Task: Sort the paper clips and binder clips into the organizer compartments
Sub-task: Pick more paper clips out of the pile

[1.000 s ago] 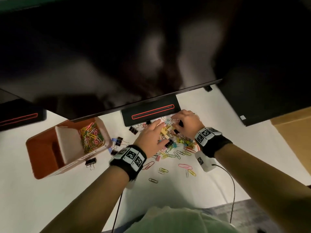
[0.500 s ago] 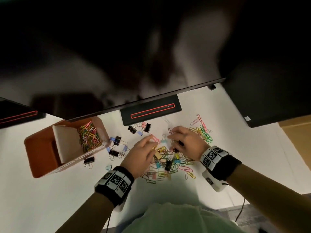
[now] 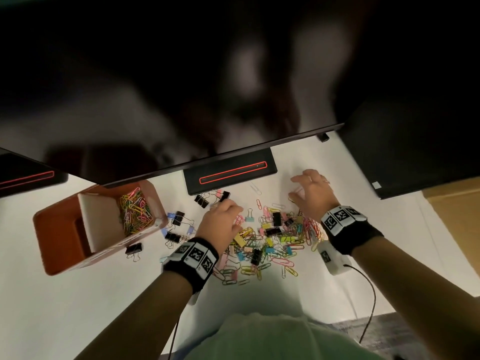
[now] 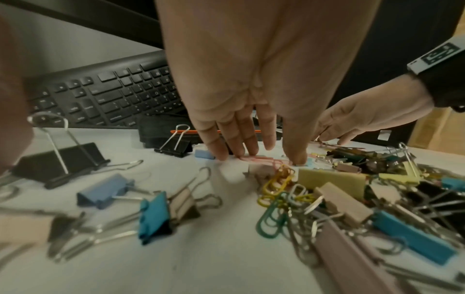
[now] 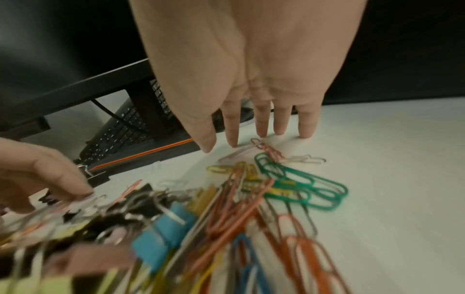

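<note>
Now, left hand (image 4: 241,83): fingers straight and pointing down, tips pressing on pink paper clips (image 4: 256,159) at the near-left edge of the mixed pile (image 3: 272,237); nothing gripped. Right hand (image 5: 241,65): fingers spread and straight, tips touching the white desk (image 3: 65,307) at the pile's far-right edge, just beyond a few loose clips; holding nothing. Green paper clips (image 5: 302,183) lie just short of those fingertips. The pile sits between the two wrists, binder clips and coloured paper clips tangled together. Black binder clips (image 3: 179,218) are scattered left of the left hand, toward the orange organizer (image 3: 59,229). Its right compartment holds coloured paper clips (image 3: 135,211); the left compartment looks dark, contents probably not readable. Keyboard (image 4: 108,95) sits under the monitor (image 3: 181,74) behind.
</note>
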The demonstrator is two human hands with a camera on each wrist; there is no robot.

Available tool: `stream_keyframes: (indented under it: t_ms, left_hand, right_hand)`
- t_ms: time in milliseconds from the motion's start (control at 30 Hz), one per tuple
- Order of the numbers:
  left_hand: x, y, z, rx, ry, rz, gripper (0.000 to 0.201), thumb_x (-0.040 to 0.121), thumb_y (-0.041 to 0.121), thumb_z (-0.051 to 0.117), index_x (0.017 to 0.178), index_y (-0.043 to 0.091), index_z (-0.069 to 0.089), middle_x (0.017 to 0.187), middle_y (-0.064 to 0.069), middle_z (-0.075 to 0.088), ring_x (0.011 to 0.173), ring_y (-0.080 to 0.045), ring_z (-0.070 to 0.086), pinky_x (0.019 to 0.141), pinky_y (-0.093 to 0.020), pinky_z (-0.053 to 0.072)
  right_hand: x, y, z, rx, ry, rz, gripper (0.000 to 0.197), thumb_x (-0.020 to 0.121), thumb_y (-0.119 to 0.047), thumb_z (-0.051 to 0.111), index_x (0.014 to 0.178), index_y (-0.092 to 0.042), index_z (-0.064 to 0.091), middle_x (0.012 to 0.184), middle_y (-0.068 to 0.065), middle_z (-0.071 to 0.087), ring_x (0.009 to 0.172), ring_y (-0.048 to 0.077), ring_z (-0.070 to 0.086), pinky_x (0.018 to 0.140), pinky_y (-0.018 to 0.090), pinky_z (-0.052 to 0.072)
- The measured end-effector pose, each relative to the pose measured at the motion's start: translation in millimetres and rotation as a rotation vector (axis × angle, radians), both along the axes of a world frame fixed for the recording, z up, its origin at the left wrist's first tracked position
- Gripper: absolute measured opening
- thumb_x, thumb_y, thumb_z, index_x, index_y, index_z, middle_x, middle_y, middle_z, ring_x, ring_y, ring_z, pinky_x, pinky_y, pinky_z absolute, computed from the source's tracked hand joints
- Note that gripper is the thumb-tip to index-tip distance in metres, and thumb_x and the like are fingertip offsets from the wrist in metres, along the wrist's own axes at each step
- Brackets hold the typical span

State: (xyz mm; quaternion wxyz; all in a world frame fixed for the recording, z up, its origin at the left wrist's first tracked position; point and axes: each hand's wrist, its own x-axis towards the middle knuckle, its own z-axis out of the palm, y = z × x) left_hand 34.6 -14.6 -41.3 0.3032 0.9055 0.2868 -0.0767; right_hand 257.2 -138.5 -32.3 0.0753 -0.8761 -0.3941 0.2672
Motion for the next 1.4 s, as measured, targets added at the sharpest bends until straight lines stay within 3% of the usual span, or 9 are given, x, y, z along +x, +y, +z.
stream_keyframes:
  t_ms: [267,400,533,767,933,1067,1233,1333,1400]
  left_hand:
    - [-3,-1,-7,-0.011,0.021,0.019,0.026,0.086,0.016,0.059,0.112,0.016,0.058,0.105,-0.001,0.059,0.097,-0.019,0.054,0.087,-0.033,0.046]
    - [0,0,-9,-0.002,0.066,0.009,0.023,0.090,0.016,0.054,0.113,0.015,0.056,0.106,-0.003,0.060,0.096,-0.022,0.056,0.086,-0.034,0.047]
    - [2,1,-11,0.003,0.108,0.010,0.015,0.091,0.020,0.054,0.103,0.014,0.059,0.103,-0.005,0.061,0.094,-0.022,0.057,0.084,-0.034,0.048]
    - [2,-2,-14,0.048,0.116,-0.027,0.015,0.092,0.019,0.050,0.100,0.012,0.060,0.103,-0.005,0.055,0.094,-0.024,0.054,0.084,-0.036,0.046]
    - [0,-3,-15,0.072,0.108,-0.072,0.012,0.093,0.016,0.048,0.098,0.010,0.057,0.098,-0.007,0.059,0.092,-0.025,0.055,0.078,-0.032,0.042]
    - [-4,2,-3,-0.049,0.008,0.038,0.012,0.091,0.017,0.054,0.098,0.009,0.057,0.098,-0.006,0.062,0.090,-0.019,0.056,0.077,-0.029,0.046]
    - [-26,18,37,-0.203,-0.195,0.266,0.007,0.085,0.016,0.063,0.091,0.014,0.061,0.086,0.003,0.065,0.077,-0.006,0.061,0.071,-0.016,0.049]
    - [-51,34,61,-0.250,-0.262,0.396,0.007,0.082,0.015,0.067,0.087,0.016,0.062,0.079,0.008,0.065,0.073,0.003,0.060,0.066,-0.006,0.045]
    - [-72,46,76,-0.227,-0.287,0.464,0.009,0.081,0.014,0.068,0.086,0.019,0.062,0.078,0.008,0.066,0.073,0.001,0.061,0.067,-0.009,0.047]
  right_hand:
    - [-38,3,-3,0.069,0.157,0.132,0.041,0.083,-0.032,0.067,0.120,-0.016,0.059,0.120,0.004,0.048,0.108,0.022,0.048,0.097,0.033,0.045]
    - [-53,20,-4,0.026,0.171,0.196,0.033,0.087,-0.020,0.062,0.119,-0.015,0.059,0.119,0.007,0.050,0.106,0.026,0.052,0.094,0.034,0.046]
    - [-51,33,-3,-0.039,0.200,0.210,0.032,0.084,-0.011,0.064,0.116,-0.013,0.059,0.115,0.010,0.058,0.101,0.027,0.059,0.091,0.036,0.050]
    - [-52,44,-2,-0.134,0.200,0.232,0.013,0.087,-0.016,0.061,0.098,-0.014,0.066,0.101,0.004,0.068,0.095,0.021,0.062,0.083,0.029,0.051]
    - [-55,42,0,-0.125,0.212,0.261,0.017,0.091,-0.013,0.055,0.102,-0.009,0.067,0.105,0.007,0.068,0.097,0.022,0.061,0.083,0.027,0.047]
    - [-54,39,3,-0.099,0.223,0.270,0.015,0.089,-0.015,0.057,0.102,-0.012,0.065,0.103,0.004,0.068,0.095,0.020,0.062,0.080,0.024,0.048]
    - [-56,39,20,-0.020,0.219,0.284,0.019,0.087,-0.019,0.062,0.105,-0.014,0.066,0.102,0.004,0.070,0.093,0.020,0.064,0.087,0.033,0.053]
    - [-70,52,42,0.089,0.252,0.303,0.016,0.086,-0.018,0.063,0.102,-0.015,0.067,0.098,0.003,0.071,0.089,0.017,0.064,0.084,0.029,0.053]
    - [-87,68,60,0.167,0.291,0.334,0.012,0.086,-0.017,0.064,0.096,-0.015,0.069,0.091,0.004,0.071,0.084,0.016,0.065,0.081,0.027,0.054]
